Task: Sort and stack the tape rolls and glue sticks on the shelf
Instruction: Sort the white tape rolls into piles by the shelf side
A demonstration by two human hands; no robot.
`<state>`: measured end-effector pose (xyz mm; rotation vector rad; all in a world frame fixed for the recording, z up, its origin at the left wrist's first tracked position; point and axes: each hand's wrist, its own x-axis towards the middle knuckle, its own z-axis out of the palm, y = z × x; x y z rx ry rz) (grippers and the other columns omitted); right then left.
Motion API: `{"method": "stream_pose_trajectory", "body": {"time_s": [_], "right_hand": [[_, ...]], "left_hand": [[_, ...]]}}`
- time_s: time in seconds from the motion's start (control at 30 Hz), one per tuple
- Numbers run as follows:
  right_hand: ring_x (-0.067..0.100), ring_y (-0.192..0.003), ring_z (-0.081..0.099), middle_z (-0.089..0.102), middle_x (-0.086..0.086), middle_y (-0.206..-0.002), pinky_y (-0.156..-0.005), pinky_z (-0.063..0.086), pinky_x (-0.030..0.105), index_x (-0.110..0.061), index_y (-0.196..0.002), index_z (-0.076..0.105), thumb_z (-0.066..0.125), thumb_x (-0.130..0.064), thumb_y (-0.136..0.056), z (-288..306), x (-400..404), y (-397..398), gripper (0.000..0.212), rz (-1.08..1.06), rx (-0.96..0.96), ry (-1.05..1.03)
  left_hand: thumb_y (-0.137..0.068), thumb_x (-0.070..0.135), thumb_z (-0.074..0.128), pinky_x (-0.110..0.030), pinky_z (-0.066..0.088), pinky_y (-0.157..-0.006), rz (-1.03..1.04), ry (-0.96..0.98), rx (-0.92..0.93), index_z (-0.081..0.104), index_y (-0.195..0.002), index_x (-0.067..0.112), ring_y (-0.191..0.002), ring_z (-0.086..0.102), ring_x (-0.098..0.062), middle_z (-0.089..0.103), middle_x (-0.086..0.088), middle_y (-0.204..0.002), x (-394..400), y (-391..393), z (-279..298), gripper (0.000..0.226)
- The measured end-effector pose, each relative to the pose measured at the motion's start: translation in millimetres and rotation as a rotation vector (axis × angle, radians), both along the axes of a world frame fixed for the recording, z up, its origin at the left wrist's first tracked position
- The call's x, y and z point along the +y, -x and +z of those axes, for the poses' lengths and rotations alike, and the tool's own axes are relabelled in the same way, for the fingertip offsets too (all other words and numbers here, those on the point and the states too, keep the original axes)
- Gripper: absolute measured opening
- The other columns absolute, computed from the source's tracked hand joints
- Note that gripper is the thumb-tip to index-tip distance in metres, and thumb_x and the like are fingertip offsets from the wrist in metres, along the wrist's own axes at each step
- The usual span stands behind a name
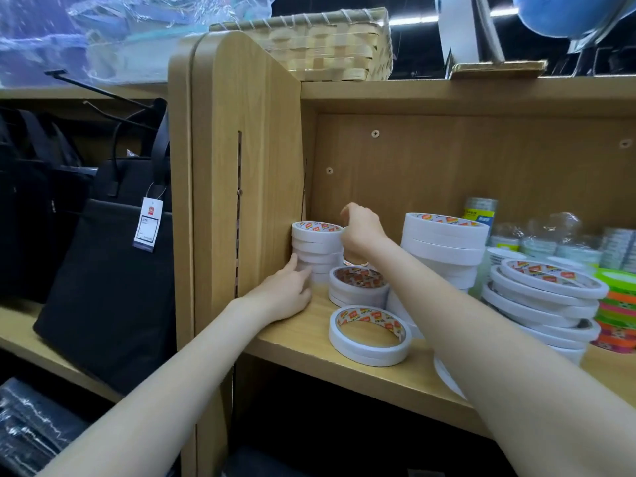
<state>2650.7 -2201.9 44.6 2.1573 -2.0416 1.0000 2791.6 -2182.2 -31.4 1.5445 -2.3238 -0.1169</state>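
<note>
A tall stack of narrow white tape rolls (316, 244) stands in the back left corner of the wooden shelf (344, 370). My left hand (287, 294) touches the stack's lower front with its fingers and thumb. My right hand (361, 232) reaches to the stack's right side near its top, fingers bent down; what they hold is hidden. In front lie a short stack of rolls (358, 285) and a loose pair of rolls (370, 335). Bigger white stacks stand at the centre (444, 246) and lean at the right (543, 301).
Clear-wrapped tape rolls (537, 239) and bright green and orange rolls (619, 311) fill the shelf's right end. A wooden side panel (241, 187) bounds the shelf on the left. Black bags (103, 270) hang beyond it. A woven basket (323, 46) sits on top.
</note>
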Motion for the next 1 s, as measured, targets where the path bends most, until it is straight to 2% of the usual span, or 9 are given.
{"method": "stream_pose_trajectory", "body": {"time_s": [0.1,0.17,0.3,0.43,0.5,0.63,0.7,0.9,1.0], "right_hand": [[0.035,-0.126,0.037,0.037,0.017,-0.136,-0.101,0.034,0.039,-0.006,-0.129,0.044,0.041,-0.003,-0.091,-6,-11,5,0.038,-0.133,-0.037,-0.017],[0.033,-0.129,0.033,0.035,0.015,-0.139,-0.104,0.031,0.041,-0.007,-0.130,0.042,0.039,-0.006,-0.093,-9,-15,2,0.037,-0.206,-0.052,-0.032],[0.030,-0.131,0.032,0.039,0.013,-0.140,-0.107,0.025,0.039,-0.010,-0.133,0.036,0.036,-0.008,-0.092,-6,-21,-6,0.041,-0.238,-0.030,-0.155],[0.033,-0.126,0.037,0.033,0.011,-0.139,-0.104,0.029,0.040,-0.009,-0.132,0.037,0.040,-0.010,-0.094,-3,-21,-4,0.039,-0.244,0.011,-0.152],[0.034,-0.123,0.040,0.030,0.012,-0.138,-0.101,0.033,0.040,-0.008,-0.131,0.038,0.042,-0.011,-0.094,-6,-22,-2,0.037,-0.232,0.049,-0.145],[0.035,-0.123,0.034,0.022,0.015,-0.141,-0.103,0.028,0.039,-0.014,-0.134,0.035,0.044,-0.009,-0.093,-10,-23,-1,0.042,-0.258,0.074,-0.099],[0.036,-0.125,0.033,0.023,0.015,-0.142,-0.103,0.027,0.039,-0.016,-0.137,0.032,0.041,-0.010,-0.093,-12,-25,-2,0.045,-0.248,0.109,-0.127],[0.035,-0.131,0.025,0.027,0.013,-0.143,-0.107,0.021,0.041,-0.013,-0.137,0.032,0.037,-0.013,-0.094,-11,-26,-1,0.043,-0.285,0.114,-0.222],[0.037,-0.128,0.034,0.021,0.012,-0.145,-0.105,0.027,0.043,-0.009,-0.137,0.030,0.035,-0.014,-0.096,-4,-23,3,0.042,-0.234,0.056,-0.257]], "left_hand": [[-0.097,0.016,0.037,-0.034,0.030,-0.106,0.053,0.083,0.117,0.029,-0.144,0.012,-0.136,0.031,-0.031,0.001,-0.010,-0.158,-3,3,-1,0.049],[-0.096,0.012,0.038,-0.032,0.028,-0.107,0.053,0.163,0.200,0.028,-0.144,0.012,-0.137,0.030,-0.027,0.006,-0.007,-0.157,-3,1,-3,0.050],[-0.095,0.010,0.039,-0.030,0.026,-0.108,0.004,0.229,0.267,0.026,-0.146,0.016,-0.138,0.028,-0.022,0.010,-0.003,-0.157,-3,-2,-4,0.053],[-0.093,0.009,0.042,-0.030,0.032,-0.106,-0.034,0.276,0.284,0.024,-0.147,0.017,-0.130,0.037,-0.019,0.010,0.002,-0.156,-3,-3,-4,0.057],[-0.093,0.010,0.043,-0.030,0.030,-0.109,-0.061,0.283,0.274,0.021,-0.148,0.019,-0.137,0.028,-0.019,0.008,0.003,-0.157,-6,-3,-4,0.060],[-0.092,0.010,0.046,-0.033,0.019,-0.114,-0.072,0.239,0.247,0.014,-0.149,0.027,-0.144,0.005,-0.020,-0.002,0.002,-0.158,-10,-1,-3,0.067],[-0.092,0.010,0.045,-0.031,0.020,-0.112,-0.071,0.250,0.199,0.011,-0.149,0.030,-0.145,-0.002,-0.020,-0.010,0.001,-0.158,-10,0,-2,0.069],[-0.094,0.021,0.047,-0.031,0.029,-0.107,-0.076,0.229,0.172,0.005,-0.148,0.037,-0.145,-0.007,-0.018,-0.021,0.005,-0.155,-15,1,0,0.070],[-0.094,0.018,0.047,-0.026,0.033,-0.100,-0.091,0.245,0.195,0.003,-0.147,0.040,-0.145,-0.006,-0.017,-0.023,0.007,-0.154,-16,2,0,0.073]]}}
